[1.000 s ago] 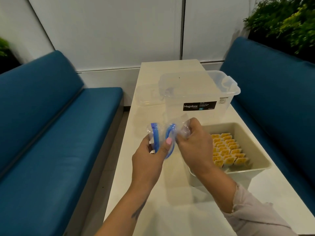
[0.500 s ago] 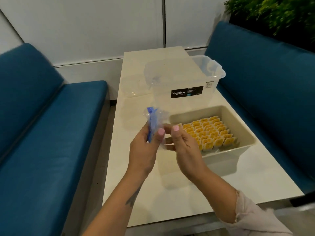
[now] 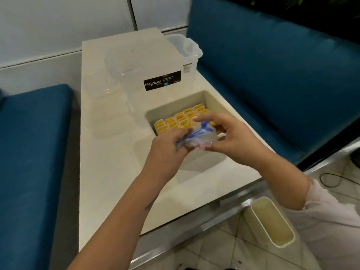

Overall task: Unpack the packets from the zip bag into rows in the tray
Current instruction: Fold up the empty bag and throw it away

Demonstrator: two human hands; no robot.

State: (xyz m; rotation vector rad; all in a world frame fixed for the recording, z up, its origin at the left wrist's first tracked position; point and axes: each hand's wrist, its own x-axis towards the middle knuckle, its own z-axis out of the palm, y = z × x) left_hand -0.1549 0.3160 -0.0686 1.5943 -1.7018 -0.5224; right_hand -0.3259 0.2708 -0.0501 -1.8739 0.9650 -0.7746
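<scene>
Over the tray point(image 3: 211, 98), your left hand point(image 3: 167, 145) and right hand point(image 3: 231, 137) now both clutch the crumpled bag point(image 3: 200, 136), lowered from chest height; packets point(image 3: 181, 118) sit in rows, so unpacking looks done.

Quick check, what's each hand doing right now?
Left hand: fingers curled round one end of the crumpled zip bag.
Right hand: pinches the bag's other end between thumb and fingers.

"Megabox" on black label point(image 3: 162, 80), clear box point(image 3: 155, 61)
</scene>
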